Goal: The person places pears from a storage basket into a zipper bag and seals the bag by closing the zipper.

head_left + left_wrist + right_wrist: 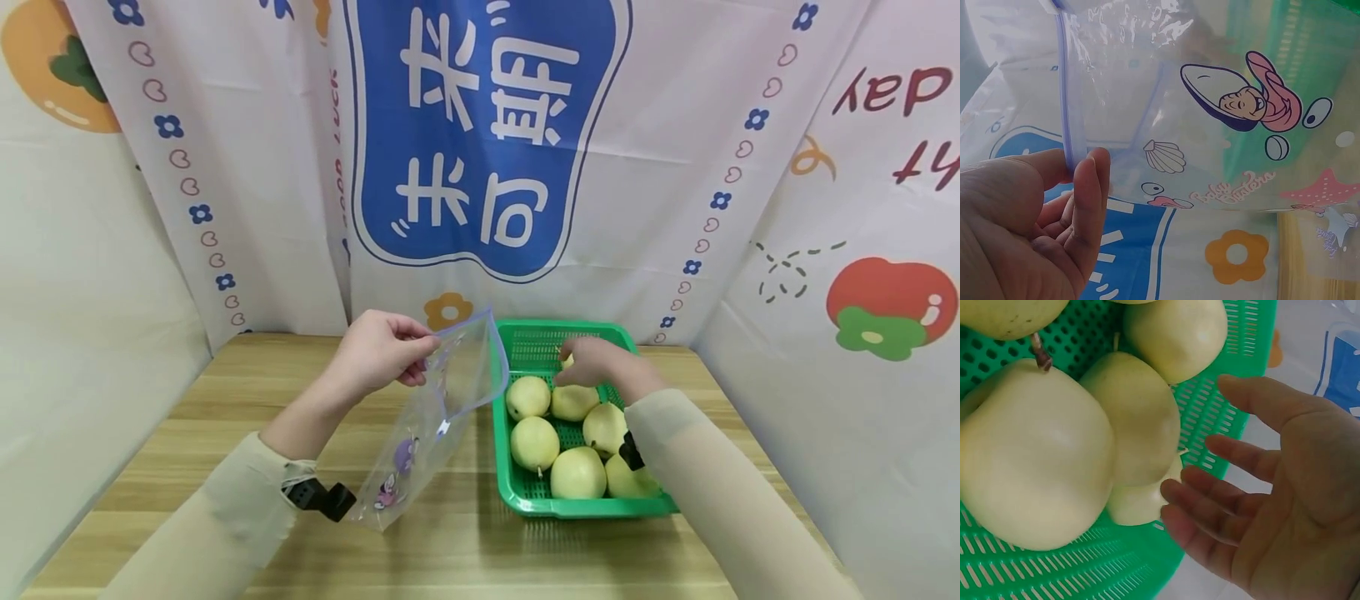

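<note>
My left hand (387, 354) pinches the purple-edged rim of a clear zip bag (405, 450), which hangs slanted with its mouth spread toward the basket. Cartoon shells and a pink starfish are printed on the bag in the left wrist view. Over the back of a green plastic basket (504, 467) reaches my right hand (603, 365). Its fingers are spread and loosely bent in the right wrist view, fingertips right at a small visible part of the rearmost pear (1138, 503). Another pear (1132, 419) lies just in front of that one.
Several more yellow-green pears, among them a front one (578, 473) and a left one (535, 443), lie in the basket. The wooden table (247, 400) backs onto a printed cloth (645, 208), with cloth walls on both sides.
</note>
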The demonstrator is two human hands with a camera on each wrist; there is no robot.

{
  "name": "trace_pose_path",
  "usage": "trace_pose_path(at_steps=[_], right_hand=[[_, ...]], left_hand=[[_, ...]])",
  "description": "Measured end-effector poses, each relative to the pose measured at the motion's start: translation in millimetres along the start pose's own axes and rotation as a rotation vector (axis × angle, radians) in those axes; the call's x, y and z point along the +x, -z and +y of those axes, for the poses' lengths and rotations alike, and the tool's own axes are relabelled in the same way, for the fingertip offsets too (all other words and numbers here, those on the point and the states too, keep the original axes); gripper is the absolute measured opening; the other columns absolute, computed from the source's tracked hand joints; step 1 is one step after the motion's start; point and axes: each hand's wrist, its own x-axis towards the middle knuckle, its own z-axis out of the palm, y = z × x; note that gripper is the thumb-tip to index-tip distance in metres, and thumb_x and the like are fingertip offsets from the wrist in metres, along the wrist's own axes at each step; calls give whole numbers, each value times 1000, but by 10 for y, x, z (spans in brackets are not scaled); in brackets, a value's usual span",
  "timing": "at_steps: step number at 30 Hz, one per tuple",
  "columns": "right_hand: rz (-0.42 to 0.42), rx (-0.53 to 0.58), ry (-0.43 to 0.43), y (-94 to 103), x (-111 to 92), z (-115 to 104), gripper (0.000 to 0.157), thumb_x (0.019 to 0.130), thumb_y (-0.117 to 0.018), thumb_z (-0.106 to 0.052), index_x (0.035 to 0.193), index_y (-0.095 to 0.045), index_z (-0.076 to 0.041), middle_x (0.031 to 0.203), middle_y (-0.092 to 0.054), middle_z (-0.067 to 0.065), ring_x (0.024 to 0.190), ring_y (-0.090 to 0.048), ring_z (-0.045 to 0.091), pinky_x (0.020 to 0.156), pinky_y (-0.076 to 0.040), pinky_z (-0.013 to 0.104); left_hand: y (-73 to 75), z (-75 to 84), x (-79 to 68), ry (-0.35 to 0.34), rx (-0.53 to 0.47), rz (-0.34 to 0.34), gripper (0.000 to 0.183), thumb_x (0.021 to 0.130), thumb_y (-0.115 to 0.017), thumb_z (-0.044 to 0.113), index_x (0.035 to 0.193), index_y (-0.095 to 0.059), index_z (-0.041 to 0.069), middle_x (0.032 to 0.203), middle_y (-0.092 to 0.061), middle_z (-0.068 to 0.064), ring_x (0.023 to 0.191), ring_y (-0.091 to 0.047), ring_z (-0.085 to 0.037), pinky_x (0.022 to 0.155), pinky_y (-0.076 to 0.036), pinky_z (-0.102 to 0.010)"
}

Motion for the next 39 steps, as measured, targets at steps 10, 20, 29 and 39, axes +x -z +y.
trace_pose_path(at_steps=[10, 20, 29, 39], right_hand=[[-209, 30, -126, -98, 21, 1, 66, 98, -82, -28, 159, -57, -18, 169, -47, 17, 134, -64, 44, 107, -61, 56], [-246, -46, -49, -176, 2, 60, 83, 90, -88, -21, 165, -51, -20, 169, -49, 11, 133, -58, 28, 103, -60, 47], [-199, 27, -31, -45, 6, 136, 85, 92, -85, -28, 166, -46, -15, 166, -49, 19, 107, -70, 27, 96, -65, 47], [52, 220, 99, 278, -217, 58, 79, 96, -81, -42, 161, -48, -10, 124, -69, 17, 96, -72, 28, 80, -66, 39]], left_hand=[[3, 0, 16, 7, -10, 1, 25, 105, -72, 14, 116, -78, -8, 79, -78, -12, 63, -75, -15, 64, -69, -31], [21, 13, 25, -6, -22, 14, 29, 105, -74, 17, 119, -77, -9, 75, -75, -9, 62, -75, -15, 67, -70, -34], [28, -13, 58, 2, -47, 39, 29, 104, -73, 16, 118, -77, -10, 75, -76, -9, 62, -74, -14, 64, -69, -30], [36, -17, 77, 7, -61, 50, 30, 104, -73, 16, 117, -77, -11, 74, -75, -9, 62, -74, -13, 63, -68, -29]])
